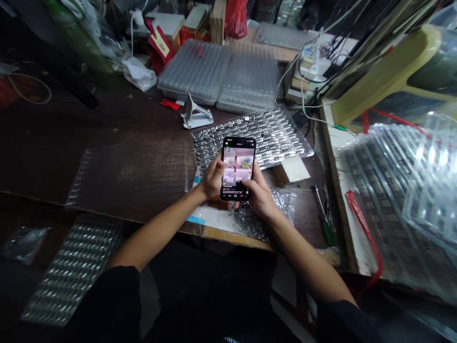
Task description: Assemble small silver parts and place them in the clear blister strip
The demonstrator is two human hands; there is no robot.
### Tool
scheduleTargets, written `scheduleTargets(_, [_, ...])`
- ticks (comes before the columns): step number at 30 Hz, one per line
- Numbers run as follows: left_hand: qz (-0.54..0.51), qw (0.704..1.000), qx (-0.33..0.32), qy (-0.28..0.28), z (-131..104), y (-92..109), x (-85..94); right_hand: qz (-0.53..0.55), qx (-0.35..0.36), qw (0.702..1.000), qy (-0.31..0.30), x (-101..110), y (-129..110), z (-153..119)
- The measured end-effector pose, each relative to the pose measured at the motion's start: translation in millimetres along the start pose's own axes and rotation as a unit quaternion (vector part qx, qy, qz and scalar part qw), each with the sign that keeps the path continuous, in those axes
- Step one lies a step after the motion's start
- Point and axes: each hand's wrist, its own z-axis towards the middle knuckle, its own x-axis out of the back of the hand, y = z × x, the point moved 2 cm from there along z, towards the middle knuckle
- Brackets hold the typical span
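A black smartphone (238,166) with a lit screen is held upright between my two hands, over the front edge of the dark table. My left hand (213,178) grips its left side, thumb along the edge. On the other side my right hand (261,193) wraps the lower right corner, its thumb over the bottom of the screen. Behind the phone lies a clear tray (278,133) filled with rows of small shiny metal parts. Below my right hand a clear plastic bag (285,205) of small glittering pieces rests on a white board.
A grey phone stand (197,114) stands beyond the tray. Stacked clear ribbed trays (194,69) sit at the back. To the right are a green-handled screwdriver (326,224), more wrapped trays (378,190) and a red strap (366,233). Another filled tray (73,271) lies lower left.
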Motion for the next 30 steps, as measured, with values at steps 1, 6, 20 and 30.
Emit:
scheduleTargets(1, [0.0,1.0,0.001,0.002,-0.2,0.1,0.0,-0.002,-0.001,1.0,0.002,-0.2,-0.1,0.0])
scheduleTargets(6, [-0.004,1.0,0.009,0.001,-1.1,1.8,-0.8,0.007,0.0,1.0,-0.01,-0.6,-1.3,-0.5])
scheduleTargets(20, [0.02,1.0,-0.008,0.02,0.5,0.8,1.2,0.001,0.005,1.0,-0.017,1.5,0.2,0.7])
scheduleTargets(30, [-0.031,0.999,0.025,-0.011,-1.7,0.4,-2.0,0.006,-0.017,1.0,0.001,0.8,0.6,1.3])
